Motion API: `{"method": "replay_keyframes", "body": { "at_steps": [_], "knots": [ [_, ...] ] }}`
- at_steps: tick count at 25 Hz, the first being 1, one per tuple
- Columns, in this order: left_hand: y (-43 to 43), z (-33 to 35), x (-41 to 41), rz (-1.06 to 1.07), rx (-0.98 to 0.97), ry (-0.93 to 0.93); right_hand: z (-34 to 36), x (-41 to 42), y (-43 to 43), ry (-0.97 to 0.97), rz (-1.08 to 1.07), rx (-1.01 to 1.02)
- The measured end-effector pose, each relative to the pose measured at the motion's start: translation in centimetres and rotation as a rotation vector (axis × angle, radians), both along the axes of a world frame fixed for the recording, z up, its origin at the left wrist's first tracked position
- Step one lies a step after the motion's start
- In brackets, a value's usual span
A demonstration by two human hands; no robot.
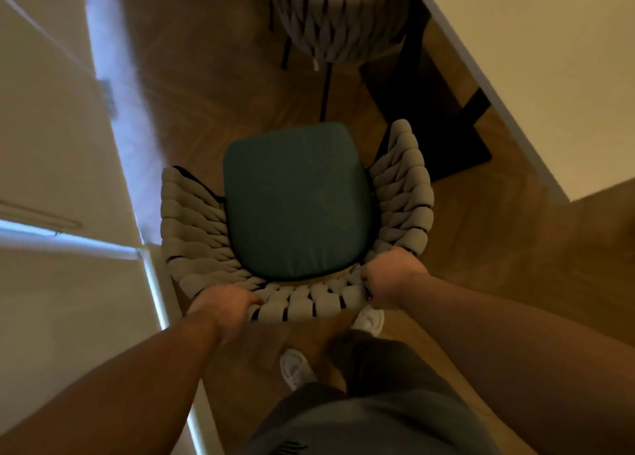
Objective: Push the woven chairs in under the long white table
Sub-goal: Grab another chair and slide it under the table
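Observation:
A woven grey chair (pixel 192 220) with a dark green seat cushion (pixel 295 200) stands right below me on the wooden floor. My left hand (pixel 223 303) grips the left part of its woven backrest. My right hand (pixel 391 279) grips the backrest's right part. The long white table (pixel 549 76) runs along the right side, with its near end beside the chair. A second woven chair (pixel 340 24) stands farther ahead, its seat partly under the table's edge.
A white wall or cabinet front (pixel 51 145) with a lit strip along its base runs close on the left. The table's dark leg and foot (pixel 446 128) stand on the floor to the right of the chair. My feet in white shoes (pixel 295 368) are just behind the chair.

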State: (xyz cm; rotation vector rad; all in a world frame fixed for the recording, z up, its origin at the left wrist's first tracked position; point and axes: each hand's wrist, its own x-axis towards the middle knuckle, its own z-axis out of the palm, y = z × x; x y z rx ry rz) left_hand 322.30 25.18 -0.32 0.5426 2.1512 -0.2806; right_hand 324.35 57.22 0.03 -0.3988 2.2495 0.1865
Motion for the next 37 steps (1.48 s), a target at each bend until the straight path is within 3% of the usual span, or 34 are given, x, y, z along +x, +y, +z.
{"method": "replay_keyframes", "body": {
  "at_steps": [9,22,37],
  "knots": [
    [1.6,-0.4,-12.8,-0.241,0.033,-0.021,1.3,-3.6,-0.5,0.021,-0.3,0.002],
    [2.6,-0.2,-30.5,-0.892,0.037,0.024,1.1,-7.2,-10.3,-0.072,-0.853,-0.029],
    [3.8,-2.5,-43.8,-1.087,0.041,0.007,-0.5,-17.1,-15.2,-0.196,-0.979,-0.074]
  ]
}}
